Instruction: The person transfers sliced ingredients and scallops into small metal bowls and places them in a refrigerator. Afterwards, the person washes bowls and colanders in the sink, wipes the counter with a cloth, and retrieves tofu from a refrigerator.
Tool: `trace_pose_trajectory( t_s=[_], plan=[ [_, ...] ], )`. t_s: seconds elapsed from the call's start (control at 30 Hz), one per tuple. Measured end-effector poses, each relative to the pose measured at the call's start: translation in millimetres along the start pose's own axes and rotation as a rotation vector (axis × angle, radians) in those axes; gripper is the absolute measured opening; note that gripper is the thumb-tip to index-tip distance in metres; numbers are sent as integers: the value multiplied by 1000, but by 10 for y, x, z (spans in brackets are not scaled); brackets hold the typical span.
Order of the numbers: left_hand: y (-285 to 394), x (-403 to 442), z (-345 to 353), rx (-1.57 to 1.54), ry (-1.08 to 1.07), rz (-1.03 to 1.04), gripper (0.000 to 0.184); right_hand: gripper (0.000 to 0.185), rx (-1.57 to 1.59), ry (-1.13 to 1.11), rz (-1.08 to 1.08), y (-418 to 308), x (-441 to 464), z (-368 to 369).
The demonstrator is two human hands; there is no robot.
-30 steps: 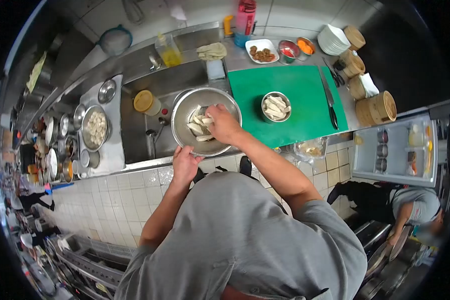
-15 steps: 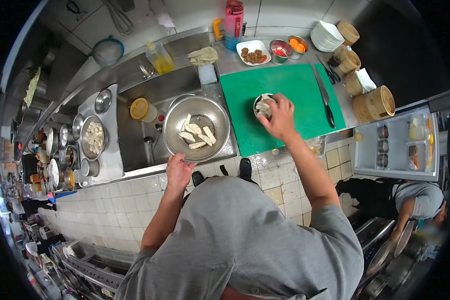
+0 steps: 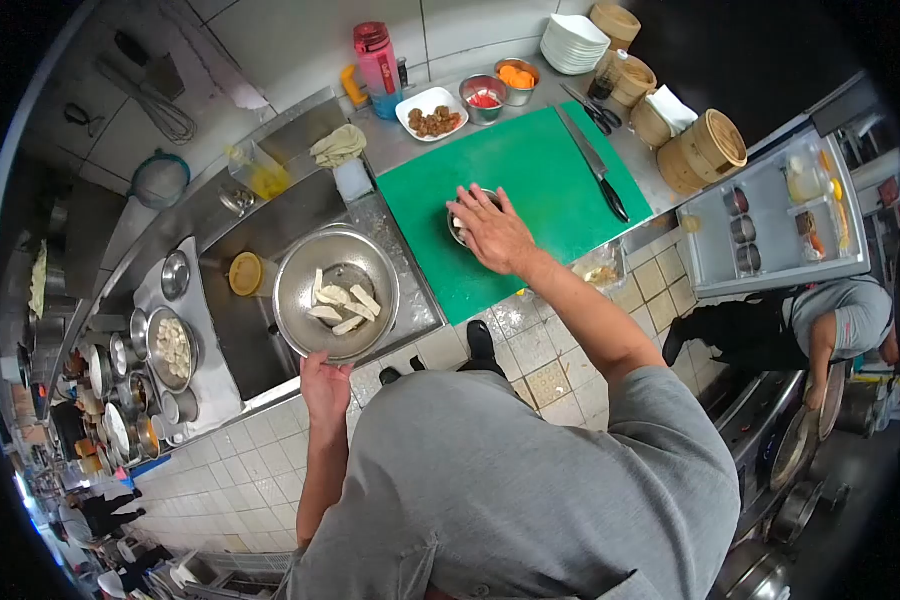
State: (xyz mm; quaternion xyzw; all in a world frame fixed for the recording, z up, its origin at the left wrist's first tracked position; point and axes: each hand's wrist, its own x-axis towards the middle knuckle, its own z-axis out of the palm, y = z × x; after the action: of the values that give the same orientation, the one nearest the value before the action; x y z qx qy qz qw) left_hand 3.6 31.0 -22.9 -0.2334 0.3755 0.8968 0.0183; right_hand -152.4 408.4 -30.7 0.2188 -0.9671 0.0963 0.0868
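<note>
My left hand (image 3: 326, 388) grips the near rim of a large metal bowl (image 3: 299, 296) at the edge of the sink. Several pale, cream-coloured strips (image 3: 332, 294) lie at the bottom of this bowl. Over on the green cutting board (image 3: 540, 185), my right hand (image 3: 492, 232) rests palm down across the top of a small round bowl (image 3: 452, 224), its fingers stretched out. White pieces peek out at the left side of that hand; the rest of the small bowl's contents is hidden beneath it.
A knife (image 3: 592, 163) lies on the board's right side. Behind the board stand a white dish of brown pieces (image 3: 433, 115), two metal cups and a pink bottle (image 3: 377, 62). Bamboo steamers (image 3: 703, 153) line the right. A co-worker (image 3: 838, 318) stands at the far right.
The camera view has turned, shifting the counter leftward. My right hand has flattened over the small bowl, where its fingers were bent at the white pieces. My left hand keeps the large bowl's rim.
</note>
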Motion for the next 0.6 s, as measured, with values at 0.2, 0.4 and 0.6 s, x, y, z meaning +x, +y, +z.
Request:
trace_pose_trajectory(
  t_s=[0.2, 0.4, 0.6],
  plan=[
    [-53, 86, -235, -36, 1, 44, 28, 55, 12, -47, 32, -150, 76, -88],
    [-49, -10, 124, 15, 12, 94, 22, 16, 645, 211, 86, -1267, 439, -313],
    [-51, -65, 118, 101, 3, 143, 22, 42, 182, -407, -31, -2147, 644, -44]
  ],
)
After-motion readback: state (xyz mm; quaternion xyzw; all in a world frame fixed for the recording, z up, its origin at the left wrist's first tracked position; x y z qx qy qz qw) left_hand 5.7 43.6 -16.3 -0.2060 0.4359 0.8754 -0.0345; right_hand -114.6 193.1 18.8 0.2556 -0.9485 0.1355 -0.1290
